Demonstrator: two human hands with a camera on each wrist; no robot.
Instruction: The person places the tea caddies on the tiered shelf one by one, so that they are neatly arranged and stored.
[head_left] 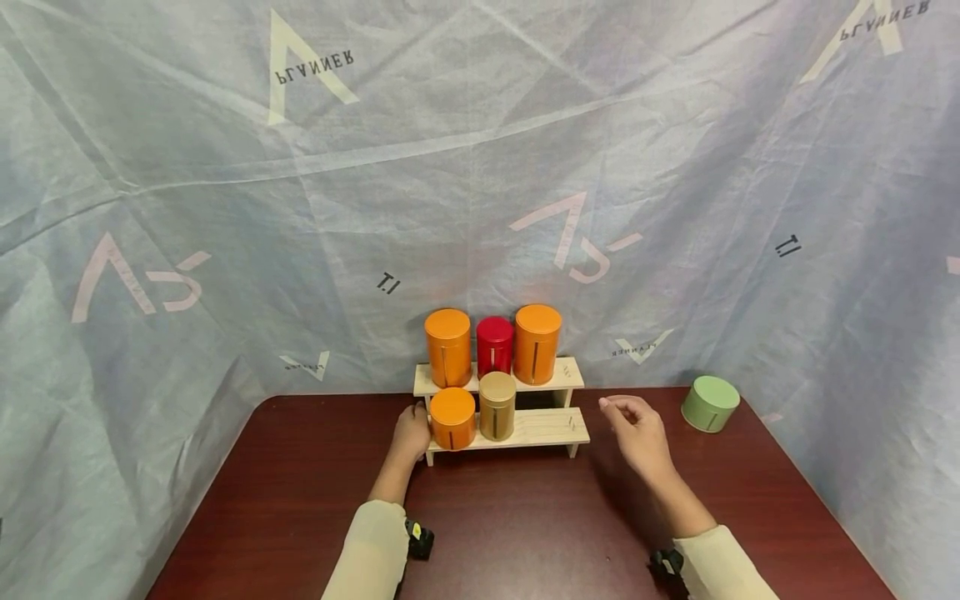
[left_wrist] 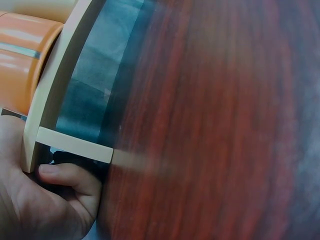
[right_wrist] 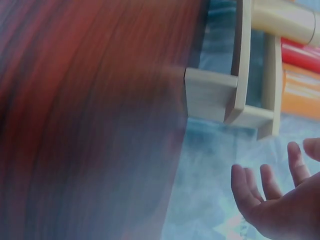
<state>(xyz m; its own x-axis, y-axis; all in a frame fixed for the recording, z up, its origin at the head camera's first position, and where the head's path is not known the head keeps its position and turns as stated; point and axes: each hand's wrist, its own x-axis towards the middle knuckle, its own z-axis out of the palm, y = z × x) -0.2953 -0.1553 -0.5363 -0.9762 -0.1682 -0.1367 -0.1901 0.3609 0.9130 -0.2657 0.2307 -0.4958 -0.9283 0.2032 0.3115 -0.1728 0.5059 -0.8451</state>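
A two-tier wooden display stand [head_left: 543, 427] stands at the back of the table. On its lower step are a short orange tin [head_left: 453, 421] and a gold tin [head_left: 498, 408], both at the left and middle. The upper step bears a tall orange tin [head_left: 448, 350], a red tin [head_left: 495, 346] and another orange tin [head_left: 537, 346]. My left hand [head_left: 412, 432] grips the stand's left end; the left wrist view shows the thumb [left_wrist: 75, 182] at the board's end, by the leg. Off the stand's right end, my right hand [head_left: 641, 435] hovers with loosely bent fingers, holding nothing.
A green tin [head_left: 710, 404] sits on the dark red wooden table [head_left: 517, 525] near its back right corner. Grey printed cloth [head_left: 472, 167] hangs close behind the stand and along both sides of the table.
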